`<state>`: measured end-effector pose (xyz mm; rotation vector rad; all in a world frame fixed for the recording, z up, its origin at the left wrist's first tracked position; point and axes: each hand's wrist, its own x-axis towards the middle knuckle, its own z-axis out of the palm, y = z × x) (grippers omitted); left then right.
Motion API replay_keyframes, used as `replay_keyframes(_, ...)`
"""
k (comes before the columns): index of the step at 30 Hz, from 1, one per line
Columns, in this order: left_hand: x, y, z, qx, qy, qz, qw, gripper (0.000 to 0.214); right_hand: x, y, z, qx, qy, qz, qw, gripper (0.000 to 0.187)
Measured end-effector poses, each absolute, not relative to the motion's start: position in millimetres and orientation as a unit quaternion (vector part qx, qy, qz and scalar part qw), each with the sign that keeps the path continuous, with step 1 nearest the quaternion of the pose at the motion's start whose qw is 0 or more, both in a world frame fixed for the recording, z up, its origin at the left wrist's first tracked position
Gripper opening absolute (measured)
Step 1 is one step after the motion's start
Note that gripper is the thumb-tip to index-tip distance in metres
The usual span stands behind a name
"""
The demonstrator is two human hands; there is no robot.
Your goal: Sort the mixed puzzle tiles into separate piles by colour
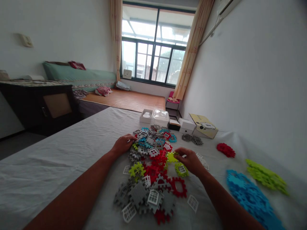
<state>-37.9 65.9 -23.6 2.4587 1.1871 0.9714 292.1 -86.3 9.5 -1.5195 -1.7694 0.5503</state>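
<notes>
A mixed pile of toothed plastic building pieces in grey, red, blue and yellow-green spreads over the white-covered table. My right hand [188, 158] pinches a yellow-green toothed piece [171, 157] at the pile's right side. Below it lies a yellow-green frame piece [181, 169] with a white window insert. My left hand [123, 143] rests against the pile's left edge, its fingers curled by the grey and blue pieces; what they hold, if anything, is hidden. Nearer to me are grey square pieces [138, 193], a red frame piece [178, 187] and a white window insert [153, 197].
On the right lie separate heaps of blue pieces [251, 199], yellow-green pieces [266, 176], red pieces [225, 150] and grey pieces [192, 139]. Behind the pile stand a clear plastic box [160, 118], a white box [186, 126] and a yellow box [203, 125].
</notes>
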Motion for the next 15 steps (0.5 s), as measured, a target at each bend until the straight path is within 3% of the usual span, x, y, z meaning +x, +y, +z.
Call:
replay_keyframes(7,-40,67,-20,0.844,0.405,0.327,0.128,0.032,308,-81,6,-0.571,-0.634,0.305,0.424,0.034)
replay_keyframes(15,-41,73,-20,0.84,0.417,0.315,0.144,0.034,429,-126,42,-0.708,-0.584,0.067,0.391,0.032)
